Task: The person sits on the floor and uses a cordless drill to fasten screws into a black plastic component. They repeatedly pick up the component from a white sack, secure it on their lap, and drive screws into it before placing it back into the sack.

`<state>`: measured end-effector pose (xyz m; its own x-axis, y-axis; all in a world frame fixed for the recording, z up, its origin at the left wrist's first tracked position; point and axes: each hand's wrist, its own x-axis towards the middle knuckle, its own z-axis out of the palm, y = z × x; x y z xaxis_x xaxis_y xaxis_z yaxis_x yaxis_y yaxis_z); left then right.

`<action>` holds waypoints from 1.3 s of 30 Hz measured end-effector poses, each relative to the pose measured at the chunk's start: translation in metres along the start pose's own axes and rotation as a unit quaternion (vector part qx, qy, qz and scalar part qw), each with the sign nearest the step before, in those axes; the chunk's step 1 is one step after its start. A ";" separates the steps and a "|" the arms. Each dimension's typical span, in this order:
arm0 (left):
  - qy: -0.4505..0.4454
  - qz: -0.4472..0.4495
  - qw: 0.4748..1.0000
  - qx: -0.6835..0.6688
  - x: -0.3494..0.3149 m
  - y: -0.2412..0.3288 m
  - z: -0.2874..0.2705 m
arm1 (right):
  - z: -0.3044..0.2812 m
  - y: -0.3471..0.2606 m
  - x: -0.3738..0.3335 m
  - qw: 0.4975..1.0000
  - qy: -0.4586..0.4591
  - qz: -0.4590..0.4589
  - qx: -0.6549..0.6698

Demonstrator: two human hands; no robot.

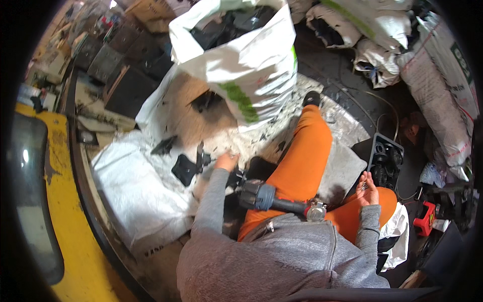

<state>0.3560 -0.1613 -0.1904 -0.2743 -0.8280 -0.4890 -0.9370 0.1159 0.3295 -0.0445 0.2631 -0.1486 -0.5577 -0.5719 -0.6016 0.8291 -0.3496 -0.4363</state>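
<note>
Black plastic part point(203, 158): one, just beside the left hand point(227, 161), ahead and left of the power tool point(257, 195). Left hand: fingers curled, grip cannot be told. Right hand point(368, 190): right of the tool, fingers partly bent, contents unclear. White sack point(251, 65): ahead of the tool, green band, faint reddish print. Grey sweater point(251, 251): behind the tool, dark lettering.

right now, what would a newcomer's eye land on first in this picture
Probably the bright orange trousers across the middle, with a dark power tool lying over them. Next, the open white sack of black pieces at the top, beyond the left hand. The worn yellow panel along the left edge also stands out.
</note>
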 end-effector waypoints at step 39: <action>-0.379 0.394 0.837 -0.038 -0.012 0.379 0.042 | -0.018 -0.186 0.088 0.532 0.359 -0.157 -0.751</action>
<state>-0.0047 -0.0843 -0.0938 -0.8856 0.0771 -0.4581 -0.3924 0.4035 0.8266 -0.2486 0.2912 -0.1323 -0.9777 -0.0407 -0.2060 0.0256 0.9507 -0.3091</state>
